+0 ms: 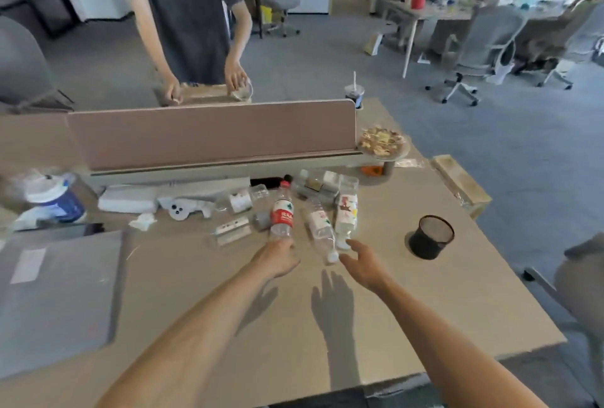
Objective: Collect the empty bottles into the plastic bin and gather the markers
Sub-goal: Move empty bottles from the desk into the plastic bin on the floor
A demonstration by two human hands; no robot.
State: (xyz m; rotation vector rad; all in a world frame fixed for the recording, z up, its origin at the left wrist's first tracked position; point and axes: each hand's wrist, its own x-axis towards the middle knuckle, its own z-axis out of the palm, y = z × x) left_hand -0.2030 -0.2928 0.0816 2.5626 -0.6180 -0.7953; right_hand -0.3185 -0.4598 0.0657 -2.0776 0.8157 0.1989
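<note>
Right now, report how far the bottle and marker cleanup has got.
Nothing looks collected yet. The left hand is closing on the red-label bottle; the right hand reaches, open, for the two bottles lying beside it. No plastic bin or markers are visible; the black mesh cup stands untouched.

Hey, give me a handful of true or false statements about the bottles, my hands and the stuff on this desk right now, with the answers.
1. The left hand is at the base of the red-label bottle. True.
2. The right hand is closed tightly around a bottle. False: its fingers are spread open, just reaching the lying clear bottle near its white cap.
3. The black mesh cup stands to the right of the bottles. True.
4. The red-label bottle has a white cap. False: its cap is red.
5. A plate of food sits at the right end of the pink divider. True.
</note>
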